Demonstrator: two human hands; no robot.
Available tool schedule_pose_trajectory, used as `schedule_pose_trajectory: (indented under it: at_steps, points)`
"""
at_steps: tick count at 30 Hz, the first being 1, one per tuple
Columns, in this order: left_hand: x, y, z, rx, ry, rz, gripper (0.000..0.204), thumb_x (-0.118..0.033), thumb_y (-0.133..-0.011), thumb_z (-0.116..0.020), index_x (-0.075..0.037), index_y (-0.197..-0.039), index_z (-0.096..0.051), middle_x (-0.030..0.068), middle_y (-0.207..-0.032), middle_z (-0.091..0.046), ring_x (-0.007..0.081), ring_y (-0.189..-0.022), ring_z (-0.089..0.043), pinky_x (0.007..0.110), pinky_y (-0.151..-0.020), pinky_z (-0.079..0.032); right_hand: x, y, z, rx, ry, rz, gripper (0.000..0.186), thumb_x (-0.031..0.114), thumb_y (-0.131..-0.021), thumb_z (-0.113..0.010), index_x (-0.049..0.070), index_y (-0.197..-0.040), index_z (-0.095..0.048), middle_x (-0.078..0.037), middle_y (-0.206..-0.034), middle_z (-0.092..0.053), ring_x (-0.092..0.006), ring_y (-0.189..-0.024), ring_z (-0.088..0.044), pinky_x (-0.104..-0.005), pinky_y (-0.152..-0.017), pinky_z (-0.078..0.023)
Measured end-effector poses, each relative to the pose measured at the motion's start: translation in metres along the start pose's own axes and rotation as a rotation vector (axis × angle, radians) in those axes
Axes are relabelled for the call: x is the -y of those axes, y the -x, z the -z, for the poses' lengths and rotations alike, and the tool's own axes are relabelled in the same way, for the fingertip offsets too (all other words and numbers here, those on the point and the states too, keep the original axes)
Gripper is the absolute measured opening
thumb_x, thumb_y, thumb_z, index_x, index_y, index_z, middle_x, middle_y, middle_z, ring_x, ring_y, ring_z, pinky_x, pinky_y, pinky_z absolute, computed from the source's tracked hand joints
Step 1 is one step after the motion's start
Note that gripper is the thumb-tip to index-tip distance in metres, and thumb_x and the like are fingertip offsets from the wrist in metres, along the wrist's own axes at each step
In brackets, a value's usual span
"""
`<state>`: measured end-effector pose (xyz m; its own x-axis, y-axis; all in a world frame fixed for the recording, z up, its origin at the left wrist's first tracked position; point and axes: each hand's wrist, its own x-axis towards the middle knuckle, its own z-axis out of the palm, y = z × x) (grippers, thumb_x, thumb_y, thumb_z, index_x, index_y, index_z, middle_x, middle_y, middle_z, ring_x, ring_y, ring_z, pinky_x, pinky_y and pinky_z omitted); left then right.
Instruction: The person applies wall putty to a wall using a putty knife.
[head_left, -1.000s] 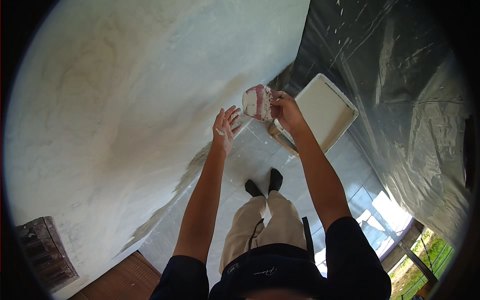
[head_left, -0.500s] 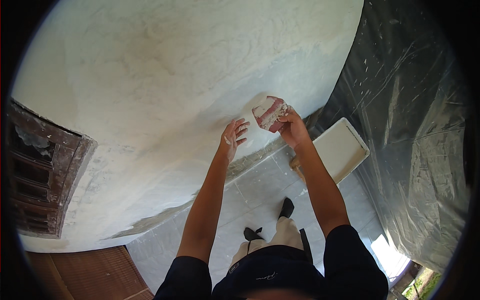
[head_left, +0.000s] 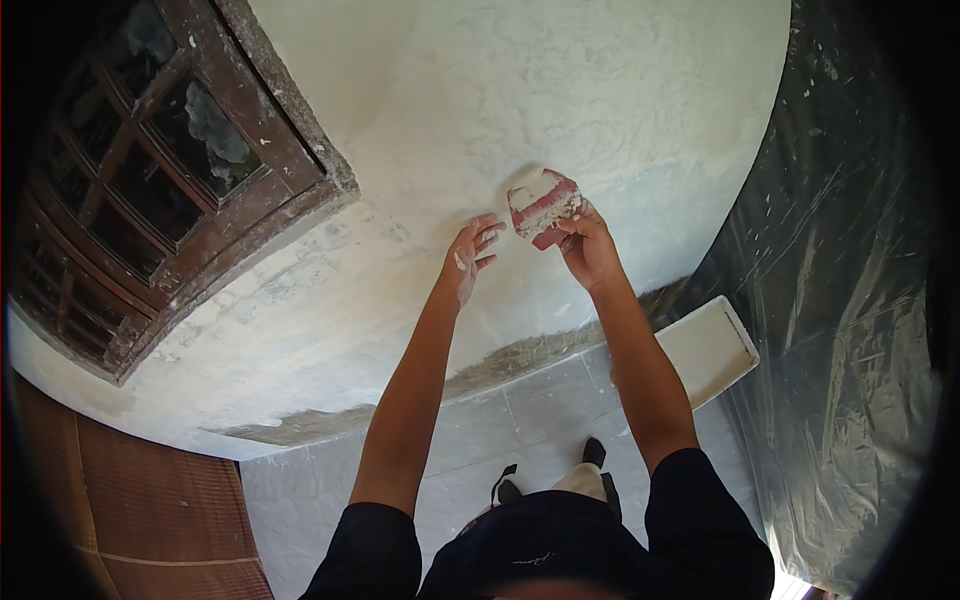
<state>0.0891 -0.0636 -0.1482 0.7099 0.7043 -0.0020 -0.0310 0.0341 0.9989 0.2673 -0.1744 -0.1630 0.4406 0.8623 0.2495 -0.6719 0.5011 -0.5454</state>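
Observation:
My right hand (head_left: 590,250) grips a red, flat, angular tool (head_left: 542,205) smeared with white paste, its thumb over the lower part, held in front of the white plastered wall (head_left: 640,100); whether it touches the wall I cannot tell. Just left of it, my left hand (head_left: 470,255) is open and empty, fingers apart and slightly curled, with white smears on it.
A brown wooden window (head_left: 170,180) fills the upper left. Dark paint-spotted plastic sheeting (head_left: 830,280) hangs on the right. A pale shallow tray (head_left: 715,350) lies on the grey tiled floor (head_left: 535,410) beside the right forearm. Brown panels (head_left: 140,500) are at lower left.
My view has swung left and up along the wall, bringing much more of the window in. The tray has shifted down and right in view. My right hand still holds the red tool.

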Motion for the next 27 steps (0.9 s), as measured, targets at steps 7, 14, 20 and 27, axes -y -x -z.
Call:
schedule_pose_trajectory:
  at_steps: [7, 14, 20, 27]
  points:
    - [-0.077, 0.002, 0.039, -0.067, -0.099, -0.156, 0.055, -0.051, -0.098, -0.042, -0.010, -0.135, -0.049, 0.0057, -0.128, -0.058, 0.0180, -0.110, -0.051, 0.036, -0.094, -0.039, -0.006, -0.041, -0.058, 0.064, 0.168, 0.032, 0.029, 0.003, -0.082, -0.063, 0.006, -0.111, -0.058, -0.004, -0.103, -0.065, -0.0145, -0.093, -0.062, -0.0312, -0.079, -0.049]
    - [-0.132, 0.001, 0.073, -0.411, -0.313, -0.659, 0.021, -0.018, -0.096, -0.054, -0.004, -0.107, -0.065, 0.0038, -0.100, -0.066, 0.0112, -0.081, -0.057, 0.029, -0.077, -0.044, 0.003, -0.050, -0.139, 0.093, 0.293, 0.186, 0.015, -0.003, -0.085, -0.059, 0.003, -0.098, -0.058, -0.002, -0.095, -0.064, -0.0128, -0.086, -0.062, -0.0268, -0.066, -0.047]
    - [-0.177, -0.012, 0.080, -0.782, -1.198, -1.093, 0.033, -0.015, -0.089, -0.057, -0.002, -0.119, -0.056, 0.0155, -0.117, -0.056, 0.0298, -0.112, -0.048, 0.045, -0.094, -0.038, 0.001, -0.070, -0.143, 0.090, 1.169, 0.847, 0.018, -0.007, -0.077, -0.061, 0.003, -0.090, -0.055, -0.007, -0.082, -0.057, -0.0253, -0.073, -0.057, -0.0341, -0.061, -0.047]
    - [-0.178, -0.037, 0.102, -0.651, -1.537, -1.243, 0.069, -0.030, -0.087, -0.058, 0.002, -0.143, -0.033, 0.0205, -0.144, -0.037, 0.0399, -0.135, -0.031, 0.053, -0.110, -0.023, -0.016, -0.068, -0.146, 0.078, 1.505, 1.207, 0.022, -0.007, -0.066, -0.068, 0.006, -0.080, -0.055, -0.007, -0.079, -0.053, -0.0274, -0.080, -0.053, -0.0382, -0.059, -0.048]
